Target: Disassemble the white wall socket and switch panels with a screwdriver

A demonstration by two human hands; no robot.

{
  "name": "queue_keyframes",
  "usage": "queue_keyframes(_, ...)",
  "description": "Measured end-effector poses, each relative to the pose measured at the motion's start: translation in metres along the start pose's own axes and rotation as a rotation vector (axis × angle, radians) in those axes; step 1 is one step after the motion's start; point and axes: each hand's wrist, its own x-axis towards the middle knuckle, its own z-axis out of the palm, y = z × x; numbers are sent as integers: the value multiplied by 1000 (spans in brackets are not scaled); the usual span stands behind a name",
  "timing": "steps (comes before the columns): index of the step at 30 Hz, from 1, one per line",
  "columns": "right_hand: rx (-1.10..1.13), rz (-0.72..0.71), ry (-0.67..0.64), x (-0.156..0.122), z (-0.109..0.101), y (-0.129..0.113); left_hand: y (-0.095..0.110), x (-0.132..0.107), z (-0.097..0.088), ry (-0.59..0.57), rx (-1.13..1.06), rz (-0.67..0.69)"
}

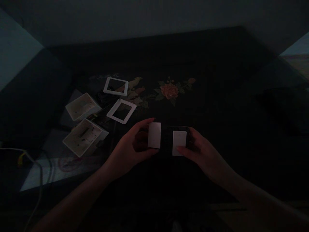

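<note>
Near the front of the dark table, my left hand (126,146) grips a white rectangular switch piece (154,135) by its top and bottom edges, between fingers and thumb. A similar white switch rocker (179,139), with a small dark mark near its top, is in my right hand (205,153). The right thumb presses on its face, and the fingers behind it are partly hidden. A narrow gap separates the two pieces. To the left lie two white square frames, one farther back (116,94) and one closer (132,111).
Two open white wall boxes, an upper (83,108) and a lower one (79,138), sit at the left with wires about them. A pale cable (40,174) runs along the left edge. Printed flowers (169,91) decorate the dark tabletop. The room is dim.
</note>
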Motion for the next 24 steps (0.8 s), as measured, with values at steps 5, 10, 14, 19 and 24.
queue_keyframes(5,8,5,-3,0,0,0,-5,-2,0,81,333,203)
queue_keyframes(10,29,6,-8,1,1,2,-6,-2,-3,118,578,450)
queue_keyframes(14,104,-10,-36,2,2,5,-6,-4,1,85,721,550)
queue_keyframes(19,136,28,-52,0,3,5,-8,-5,4,56,672,500)
queue_keyframes(24,131,33,-65,0,2,2,-10,-4,7,11,568,445)
